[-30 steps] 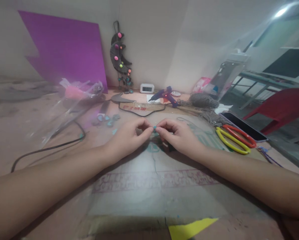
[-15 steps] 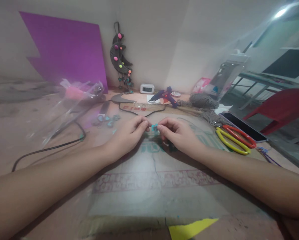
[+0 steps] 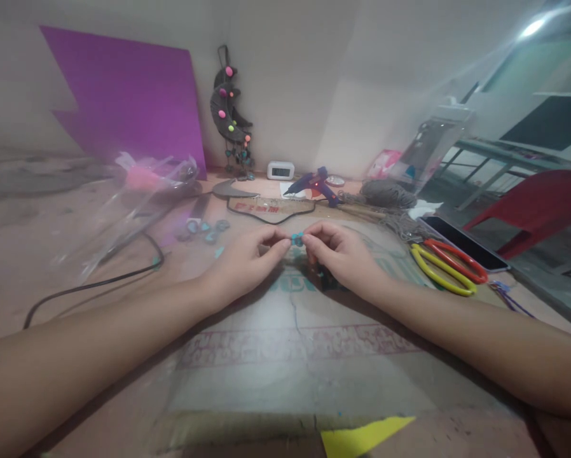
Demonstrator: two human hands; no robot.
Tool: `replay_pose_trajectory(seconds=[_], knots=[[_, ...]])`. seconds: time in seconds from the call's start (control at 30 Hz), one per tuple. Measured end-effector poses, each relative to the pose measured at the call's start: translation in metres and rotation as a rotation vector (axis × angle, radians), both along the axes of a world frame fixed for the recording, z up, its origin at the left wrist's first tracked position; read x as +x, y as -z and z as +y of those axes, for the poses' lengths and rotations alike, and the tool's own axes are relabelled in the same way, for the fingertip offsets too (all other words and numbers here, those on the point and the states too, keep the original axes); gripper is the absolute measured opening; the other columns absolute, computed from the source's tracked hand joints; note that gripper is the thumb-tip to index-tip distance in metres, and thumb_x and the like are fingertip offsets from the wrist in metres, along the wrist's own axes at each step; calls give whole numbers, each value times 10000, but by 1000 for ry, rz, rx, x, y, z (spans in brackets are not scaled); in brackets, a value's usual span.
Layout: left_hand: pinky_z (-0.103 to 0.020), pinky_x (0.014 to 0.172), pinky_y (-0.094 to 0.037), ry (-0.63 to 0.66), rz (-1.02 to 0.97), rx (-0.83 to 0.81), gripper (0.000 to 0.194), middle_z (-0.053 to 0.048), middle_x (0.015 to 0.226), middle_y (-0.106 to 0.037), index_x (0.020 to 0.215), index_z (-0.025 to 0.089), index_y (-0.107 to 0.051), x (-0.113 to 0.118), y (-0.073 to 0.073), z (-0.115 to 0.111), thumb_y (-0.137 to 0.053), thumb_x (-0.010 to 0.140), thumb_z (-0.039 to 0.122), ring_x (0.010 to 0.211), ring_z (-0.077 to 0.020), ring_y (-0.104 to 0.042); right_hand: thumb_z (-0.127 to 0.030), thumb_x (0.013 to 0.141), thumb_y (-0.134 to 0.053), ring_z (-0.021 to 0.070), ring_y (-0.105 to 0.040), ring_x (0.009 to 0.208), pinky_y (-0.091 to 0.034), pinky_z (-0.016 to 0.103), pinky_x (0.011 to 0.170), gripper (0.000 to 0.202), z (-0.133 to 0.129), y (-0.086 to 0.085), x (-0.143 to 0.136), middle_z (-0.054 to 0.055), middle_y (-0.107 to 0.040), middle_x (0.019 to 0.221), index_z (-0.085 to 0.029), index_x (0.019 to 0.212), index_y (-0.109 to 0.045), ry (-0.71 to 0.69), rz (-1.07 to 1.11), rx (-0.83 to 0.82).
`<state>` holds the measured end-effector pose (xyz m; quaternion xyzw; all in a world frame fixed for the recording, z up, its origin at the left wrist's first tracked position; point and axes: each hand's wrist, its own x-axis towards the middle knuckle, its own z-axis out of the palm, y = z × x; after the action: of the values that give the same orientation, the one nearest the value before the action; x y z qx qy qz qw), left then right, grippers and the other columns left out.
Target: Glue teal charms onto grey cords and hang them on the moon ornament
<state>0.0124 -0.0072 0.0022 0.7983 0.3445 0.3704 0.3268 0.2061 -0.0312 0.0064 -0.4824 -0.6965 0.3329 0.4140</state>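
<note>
Hands (image 3: 253, 256) (image 3: 346, 254) nearer together | both pinching teal piece (image 3: 297, 239) | red lettering (image 3: 261, 207): illegible

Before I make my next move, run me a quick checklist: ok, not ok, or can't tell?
1. Blue piece between the fingertips of the left hand and right hand: ok.
2. Glue gun apart from both hands: ok, beyond them, red light showing.
3. Glue gun's tip hot: cannot tell.
4. Scissors apart from the right hand: ok, lying to its right.
5. Scissors' blades shut: cannot tell, not clearly visible.
6. Clock readable: not ok, digits too blurred.
</note>
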Motion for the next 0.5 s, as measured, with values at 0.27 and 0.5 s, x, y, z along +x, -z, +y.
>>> replay_pose_trajectory(seconds=[0.27,0.5], knots=[[-292,764,-464,-3,-27,-79,217,-10,878,-689,931,185,-649,-2,6,7,-509,928,350,830,-170,-622,-415,902,-569,91,-526,518,-419,228,521,234,0,-1,0,-52,-559,586,-186,858,-589,1,1,10],[-322,850,-473,-13,-91,-105,180,-38,978,-688,1013,185,-628,0,9,10,-531,872,244,917,-176,-626,-408,901,-563,94,-522,512,-407,227,508,229,-2,-3,-2,-49,-553,579,-186,851,-587,-1,-17,4]])
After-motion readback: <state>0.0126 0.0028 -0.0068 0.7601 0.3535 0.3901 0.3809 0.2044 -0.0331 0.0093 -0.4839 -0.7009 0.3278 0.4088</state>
